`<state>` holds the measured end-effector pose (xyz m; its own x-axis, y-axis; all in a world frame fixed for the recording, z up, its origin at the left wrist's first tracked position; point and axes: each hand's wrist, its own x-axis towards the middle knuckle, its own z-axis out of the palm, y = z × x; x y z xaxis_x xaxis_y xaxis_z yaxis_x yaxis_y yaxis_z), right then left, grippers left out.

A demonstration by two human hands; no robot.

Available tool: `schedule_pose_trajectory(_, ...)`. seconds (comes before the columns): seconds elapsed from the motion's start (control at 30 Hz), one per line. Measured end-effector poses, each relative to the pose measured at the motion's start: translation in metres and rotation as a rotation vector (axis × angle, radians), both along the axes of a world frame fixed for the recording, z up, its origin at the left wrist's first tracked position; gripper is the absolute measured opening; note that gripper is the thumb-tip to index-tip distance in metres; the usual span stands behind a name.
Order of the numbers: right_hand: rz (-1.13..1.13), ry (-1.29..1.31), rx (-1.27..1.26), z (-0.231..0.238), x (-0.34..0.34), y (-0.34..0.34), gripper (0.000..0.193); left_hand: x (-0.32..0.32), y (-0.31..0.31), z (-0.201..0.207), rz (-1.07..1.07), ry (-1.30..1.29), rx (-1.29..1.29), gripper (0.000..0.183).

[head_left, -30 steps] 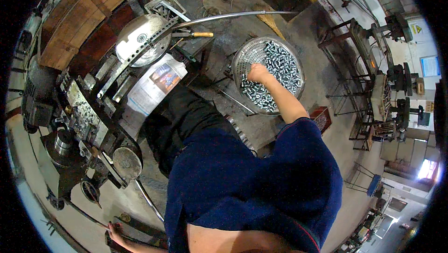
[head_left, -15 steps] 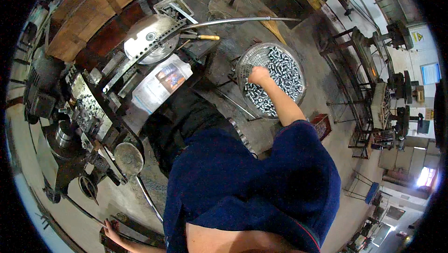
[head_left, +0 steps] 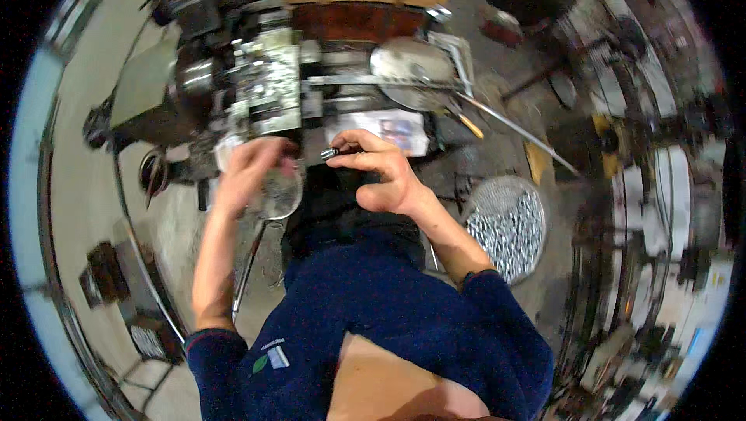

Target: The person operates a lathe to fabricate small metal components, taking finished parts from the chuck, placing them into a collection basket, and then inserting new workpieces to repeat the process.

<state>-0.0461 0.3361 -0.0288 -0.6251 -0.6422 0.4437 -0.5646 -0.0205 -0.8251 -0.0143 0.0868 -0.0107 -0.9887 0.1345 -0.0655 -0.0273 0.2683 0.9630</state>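
Observation:
My right hand [head_left: 385, 172] pinches a short, shiny metal cylinder [head_left: 329, 154] between thumb and fingers, in front of the machine. To its left, my left hand [head_left: 260, 168] is raised over a round metal plate [head_left: 281, 197]. Motion smears its fingers, and a reddish patch shows beside them; I cannot tell whether it holds anything. Off to the right stands a round perforated metal basin [head_left: 497, 190], filled in large part with small shiny metal pieces [head_left: 509, 238] much like the one in my hand.
Ahead is a machine bed [head_left: 268, 71] strewn with bright metal bits. A perforated bar [head_left: 373, 81] crosses near a large metal disc [head_left: 400, 56]. A white printed sheet [head_left: 350, 122] and a wooden-handled tool [head_left: 470, 126] lie nearby. A long rod [head_left: 536, 143] juts right, toward the basin.
My right hand has left the basin and come to the machine with a metal cylinder. My left hand has risen from the lower left to the machine. The view has turned left.

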Motion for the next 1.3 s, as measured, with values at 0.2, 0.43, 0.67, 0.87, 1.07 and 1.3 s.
schedule_pose_trajectory(0.2,0.064,0.079,-0.005,0.009,-0.001,-0.044,0.048,0.015,0.017,-0.017,-0.053,-0.129,0.577,0.036)
schedule_pose_trajectory(0.43,0.085,0.199,0.182,0.018,-0.007,-0.076,0.04,0.015,-0.011,-0.01,0.146,-0.041,0.229,0.021)
schedule_pose_trajectory(0.67,0.202,0.386,0.245,0.038,-0.028,-0.112,0.035,0.019,-0.04,0.001,0.185,0.036,0.224,0.018)
schedule_pose_trajectory(0.87,0.066,0.619,0.49,0.053,-0.082,-0.173,0.034,0.032,-0.106,0.011,0.287,0.124,0.111,0.033)
schedule_pose_trajectory(1.07,-0.059,0.849,0.962,0.018,-0.141,-0.247,0.026,0.116,-0.215,0.001,0.715,0.166,-0.265,0.036)
schedule_pose_trajectory(1.3,-0.063,0.848,0.804,-0.003,-0.156,-0.25,0.025,0.241,-0.255,-0.032,0.929,-0.168,-1.093,0.037)
